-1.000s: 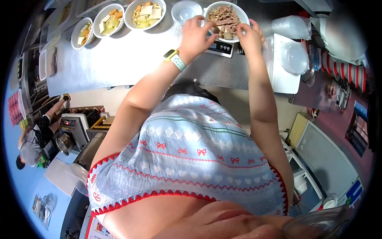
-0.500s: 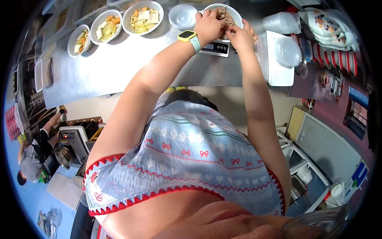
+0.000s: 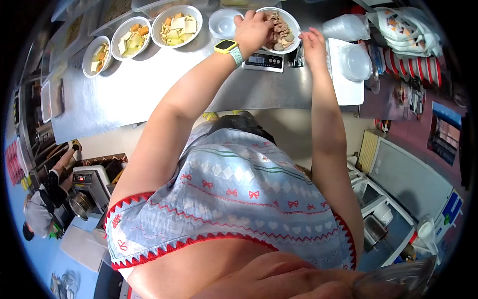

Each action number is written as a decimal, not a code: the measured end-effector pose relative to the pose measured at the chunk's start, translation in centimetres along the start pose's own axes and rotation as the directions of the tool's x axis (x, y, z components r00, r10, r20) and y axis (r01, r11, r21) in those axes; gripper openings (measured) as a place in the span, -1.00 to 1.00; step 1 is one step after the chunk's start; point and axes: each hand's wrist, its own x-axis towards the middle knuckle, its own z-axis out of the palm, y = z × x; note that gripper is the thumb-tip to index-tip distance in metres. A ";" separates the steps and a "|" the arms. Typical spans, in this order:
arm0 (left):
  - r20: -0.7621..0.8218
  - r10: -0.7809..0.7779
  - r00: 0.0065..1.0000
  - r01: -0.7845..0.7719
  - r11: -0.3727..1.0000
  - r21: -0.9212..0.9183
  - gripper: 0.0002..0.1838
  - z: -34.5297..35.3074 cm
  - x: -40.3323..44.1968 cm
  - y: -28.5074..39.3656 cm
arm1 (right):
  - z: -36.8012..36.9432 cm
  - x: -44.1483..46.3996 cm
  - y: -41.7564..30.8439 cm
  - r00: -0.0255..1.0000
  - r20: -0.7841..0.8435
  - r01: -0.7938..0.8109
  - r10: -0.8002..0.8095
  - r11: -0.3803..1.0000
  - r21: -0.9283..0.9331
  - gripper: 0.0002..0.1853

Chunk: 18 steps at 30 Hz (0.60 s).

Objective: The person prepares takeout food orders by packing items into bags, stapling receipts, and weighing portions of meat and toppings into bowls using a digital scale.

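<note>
A white bowl point(image 3: 297, 42) of sliced cooked meat point(image 3: 284, 36) rests on a small digital scale point(image 3: 264, 62). Over the bowl's left side reaches my left hand point(image 3: 253, 31), wearing a yellow watch. Its fingers are bent against the meat at the bowl's edge, and their tips are partly hidden. Just off the right rim is my right hand point(image 3: 313, 46). Its fingers are loosely curled and apart, and I see nothing held in them. Beside my left hand stands a clear plastic bowl point(image 3: 222, 24).
Three bowls hold tofu, noodles and vegetables: a left one point(image 3: 96, 57), a middle one point(image 3: 130, 38) and a right one point(image 3: 177, 27). On the right are a white tray point(image 3: 347, 92), stacked clear lids point(image 3: 356, 63) and plastic bags point(image 3: 406, 32). Another person point(image 3: 40, 209) is at far left.
My right hand has pulled out of the bowl to the right, uncovering more meat. My left hand has shifted slightly left. The view has moved a little.
</note>
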 end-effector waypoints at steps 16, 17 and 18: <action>0.159 -0.111 0.981 0.090 0.987 0.133 -0.77 1.1 -0.1 2.5 | 0.7 1.3 -3.0 0.904 0.232 0.384 -0.359 0.921 -0.069 -0.76; 0.149 -0.114 0.982 0.094 0.987 0.131 -0.79 1.3 -0.2 2.8 | 0.7 1.3 -2.9 0.890 0.253 0.414 -0.379 0.905 -0.101 -0.74; 0.119 -0.125 0.985 0.107 0.983 0.148 -0.81 1.4 -0.2 3.1 | 0.6 1.3 -2.7 0.878 0.265 0.434 -0.399 0.897 -0.087 -0.70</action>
